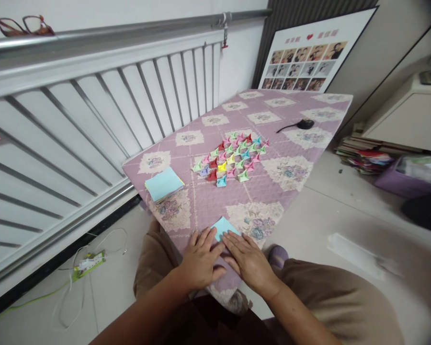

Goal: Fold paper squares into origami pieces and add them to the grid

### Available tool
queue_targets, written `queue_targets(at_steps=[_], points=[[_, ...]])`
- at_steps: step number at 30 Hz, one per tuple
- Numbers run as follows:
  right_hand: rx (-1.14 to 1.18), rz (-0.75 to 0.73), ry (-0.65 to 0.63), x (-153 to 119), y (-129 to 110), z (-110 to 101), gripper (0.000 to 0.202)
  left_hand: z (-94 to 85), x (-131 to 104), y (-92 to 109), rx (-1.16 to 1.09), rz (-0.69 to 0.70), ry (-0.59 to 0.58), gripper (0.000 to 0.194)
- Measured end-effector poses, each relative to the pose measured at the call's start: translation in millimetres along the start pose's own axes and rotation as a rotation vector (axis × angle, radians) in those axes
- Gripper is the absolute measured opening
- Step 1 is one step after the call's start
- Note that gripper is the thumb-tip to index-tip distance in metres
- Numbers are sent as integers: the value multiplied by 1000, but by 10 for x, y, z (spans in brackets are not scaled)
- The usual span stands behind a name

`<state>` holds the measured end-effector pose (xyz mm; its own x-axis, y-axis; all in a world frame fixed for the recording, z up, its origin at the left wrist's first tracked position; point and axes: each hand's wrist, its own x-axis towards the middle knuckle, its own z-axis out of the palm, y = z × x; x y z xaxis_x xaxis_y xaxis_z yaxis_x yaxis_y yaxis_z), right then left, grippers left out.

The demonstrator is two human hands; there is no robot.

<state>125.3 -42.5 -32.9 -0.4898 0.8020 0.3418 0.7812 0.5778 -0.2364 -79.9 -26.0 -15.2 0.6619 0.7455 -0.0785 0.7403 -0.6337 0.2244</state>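
1 light-blue sheet (pixel 223 226) lay on the near end of the worktop (pixel 211 203), partly under 2 hands. Left hand (pixel 200 258): fingers extended, slightly spread, at its left edge. Right hand (pixel 250 261): fingers flat, close together, on its near right edge. 1 paper stack (pixel 164 184), blue on top, sat ahead left. Folded papers (pixel 221 166), roughly 30, too packed to count exactly, stood beyond. 1 black object (pixel 305 124) lay farther right.
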Motion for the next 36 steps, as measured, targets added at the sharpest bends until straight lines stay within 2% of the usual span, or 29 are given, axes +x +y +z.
queue_targets(at_steps=[8, 13, 19, 29, 36], points=[[-83, 61, 29, -133, 116, 20, 40, 2, -4, -19, -14, 5, -1, 73], [-52, 138, 23, -31, 74, -15, 35, -2, 0, -14, -20, -1, -2, 73], [-41, 213, -48, 107, -11, -84, 42, -14, -7, 2, -15, -12, 1, 75], [-98, 204, -73, 100, -58, -85, 49, -20, 11, 9, 29, -34, 2, 84], [-99, 218, -73, 103, -67, -75, 46, -49, -9, -45, 68, -120, -12, 84]])
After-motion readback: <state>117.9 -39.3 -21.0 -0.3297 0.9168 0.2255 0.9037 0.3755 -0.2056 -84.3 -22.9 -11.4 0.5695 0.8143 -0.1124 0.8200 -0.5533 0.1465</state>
